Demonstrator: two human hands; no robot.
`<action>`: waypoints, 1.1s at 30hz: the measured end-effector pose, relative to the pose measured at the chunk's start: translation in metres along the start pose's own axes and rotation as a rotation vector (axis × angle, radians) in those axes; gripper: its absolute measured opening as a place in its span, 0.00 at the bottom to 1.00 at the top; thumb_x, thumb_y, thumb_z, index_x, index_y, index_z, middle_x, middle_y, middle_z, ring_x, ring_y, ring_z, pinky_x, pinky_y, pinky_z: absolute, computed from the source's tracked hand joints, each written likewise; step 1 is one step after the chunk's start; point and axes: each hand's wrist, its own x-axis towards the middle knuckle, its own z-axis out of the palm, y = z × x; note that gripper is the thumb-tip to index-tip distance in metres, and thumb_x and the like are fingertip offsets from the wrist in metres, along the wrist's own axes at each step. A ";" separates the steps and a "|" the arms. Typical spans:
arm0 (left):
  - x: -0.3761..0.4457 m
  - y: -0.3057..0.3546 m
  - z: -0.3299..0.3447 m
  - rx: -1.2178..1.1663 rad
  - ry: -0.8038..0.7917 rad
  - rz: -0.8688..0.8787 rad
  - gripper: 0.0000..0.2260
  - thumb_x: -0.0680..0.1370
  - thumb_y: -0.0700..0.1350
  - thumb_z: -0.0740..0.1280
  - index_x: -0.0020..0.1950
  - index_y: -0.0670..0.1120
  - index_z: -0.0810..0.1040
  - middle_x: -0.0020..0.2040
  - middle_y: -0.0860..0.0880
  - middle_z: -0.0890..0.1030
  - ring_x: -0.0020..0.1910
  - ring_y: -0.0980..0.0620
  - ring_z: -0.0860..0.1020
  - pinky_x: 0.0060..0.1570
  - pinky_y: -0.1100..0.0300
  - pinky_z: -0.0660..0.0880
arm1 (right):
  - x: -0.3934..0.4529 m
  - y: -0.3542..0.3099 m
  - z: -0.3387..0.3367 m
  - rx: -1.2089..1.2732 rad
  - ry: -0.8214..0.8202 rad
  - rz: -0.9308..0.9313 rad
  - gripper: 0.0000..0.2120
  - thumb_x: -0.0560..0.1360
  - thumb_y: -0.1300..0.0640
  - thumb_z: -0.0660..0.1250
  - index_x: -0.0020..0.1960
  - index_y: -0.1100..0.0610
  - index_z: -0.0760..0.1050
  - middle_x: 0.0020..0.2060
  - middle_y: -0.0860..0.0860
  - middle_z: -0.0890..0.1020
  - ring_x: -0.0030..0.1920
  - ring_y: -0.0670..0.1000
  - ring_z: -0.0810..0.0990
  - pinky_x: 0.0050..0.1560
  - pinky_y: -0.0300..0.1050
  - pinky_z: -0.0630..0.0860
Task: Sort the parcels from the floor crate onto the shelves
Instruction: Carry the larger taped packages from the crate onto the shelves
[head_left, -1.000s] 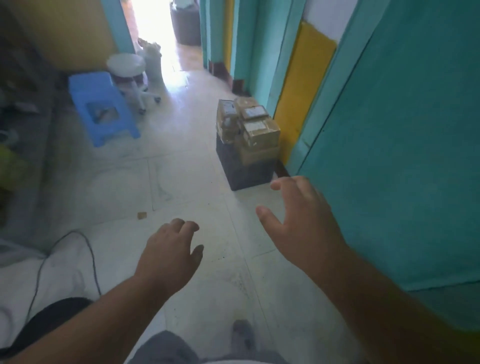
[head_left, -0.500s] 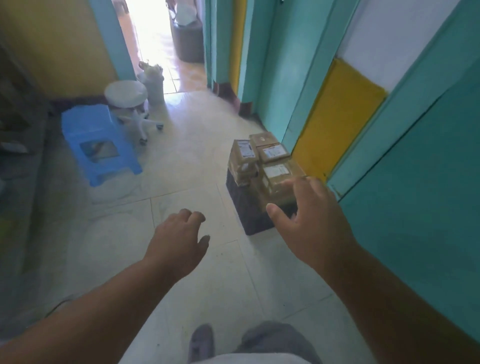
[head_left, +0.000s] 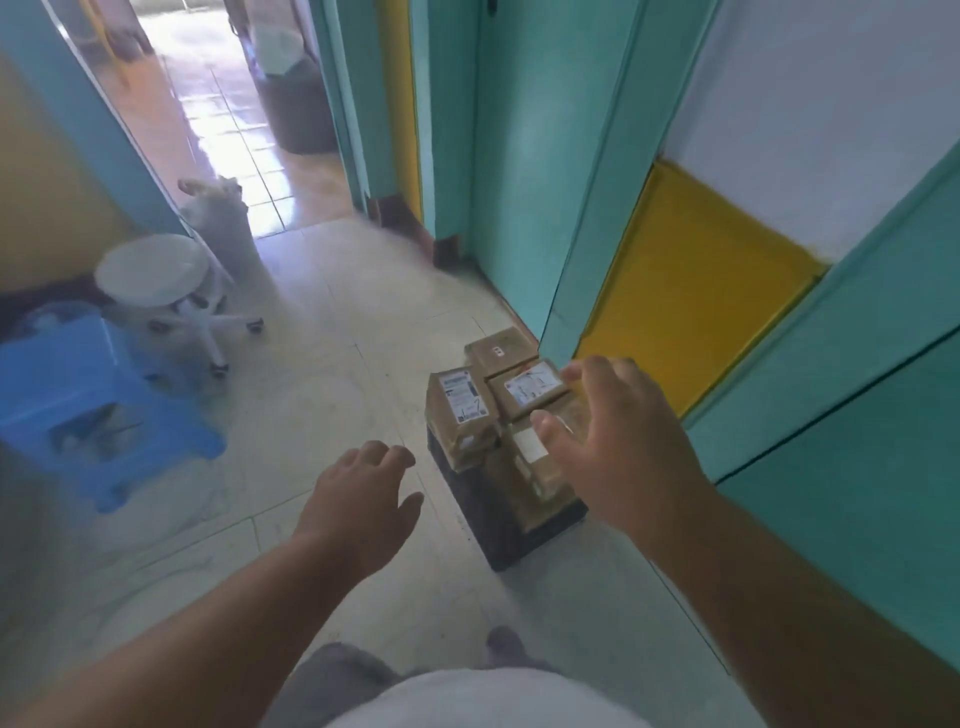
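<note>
A blue stool (head_left: 88, 410) and white swivel stool (head_left: 156, 270) stand at left, the left hand (head_left: 358, 504) hangs loosely open over floor tiles, and the right hand (head_left: 618, 447) spreads empty above brown parcels (head_left: 462, 405) heaped in the dark floor crate (head_left: 498, 530) beside the teal wall (head_left: 852, 467).

Crate hemmed in by the wall on its right, open floor on its left

The dark crate (head_left: 506, 525), piled with parcels (head_left: 467, 410), sits beside the teal wall (head_left: 519, 208); bare floor (head_left: 332, 364) lies left and in front, with the blue stool (head_left: 88, 410) and white swivel stool (head_left: 156, 275) well apart.
</note>
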 end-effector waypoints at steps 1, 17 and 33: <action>0.019 -0.007 -0.004 0.001 -0.003 0.007 0.21 0.81 0.58 0.61 0.72 0.54 0.67 0.70 0.51 0.72 0.67 0.48 0.71 0.66 0.54 0.70 | 0.019 -0.002 0.004 0.000 -0.001 0.001 0.22 0.77 0.41 0.66 0.66 0.50 0.69 0.62 0.51 0.75 0.60 0.50 0.73 0.56 0.46 0.74; 0.381 -0.077 -0.007 0.144 -0.370 0.477 0.19 0.78 0.54 0.64 0.68 0.52 0.72 0.62 0.49 0.77 0.60 0.46 0.75 0.57 0.52 0.75 | 0.204 -0.026 0.133 0.053 0.023 0.651 0.22 0.78 0.42 0.65 0.68 0.51 0.69 0.62 0.50 0.75 0.60 0.48 0.73 0.56 0.44 0.77; 0.474 -0.119 0.191 -0.235 -0.691 -0.207 0.24 0.78 0.55 0.66 0.72 0.55 0.65 0.59 0.45 0.79 0.53 0.40 0.81 0.52 0.42 0.81 | 0.260 0.103 0.387 0.275 -0.310 1.012 0.26 0.81 0.45 0.63 0.75 0.52 0.63 0.70 0.55 0.71 0.65 0.57 0.75 0.58 0.51 0.73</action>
